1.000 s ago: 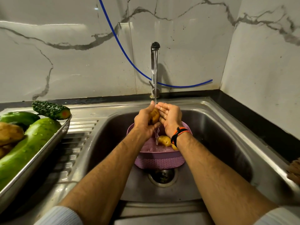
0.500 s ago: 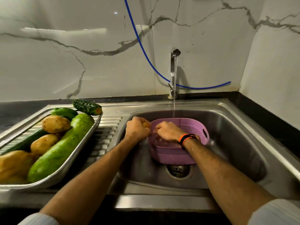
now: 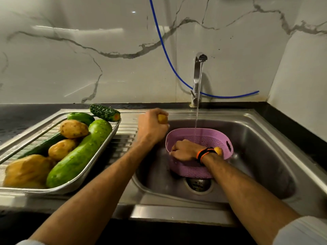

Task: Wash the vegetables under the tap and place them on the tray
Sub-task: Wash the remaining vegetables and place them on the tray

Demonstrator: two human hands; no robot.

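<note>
Small yellow potato [image 3: 162, 119] squeezed in the left hand [image 3: 152, 129], up over the sink's left edge [image 3: 134, 167], between tray [image 3: 99, 156] and purple basket [image 3: 203, 138], right hand [image 3: 184, 150] curled down inside the basket, what it holds hidden, tap [image 3: 199, 76] running into the basket's back part, tray full of green and brown vegetables.

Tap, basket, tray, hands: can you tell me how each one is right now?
Tap: on, water running into the basket.
Purple basket: upright in the sink, wet.
Tray: on the drainboard, loaded with vegetables.
Left hand: gripping a small potato, lifted between sink and tray.
Right hand: inside the basket, fingers curled; what it holds is hidden.
</note>
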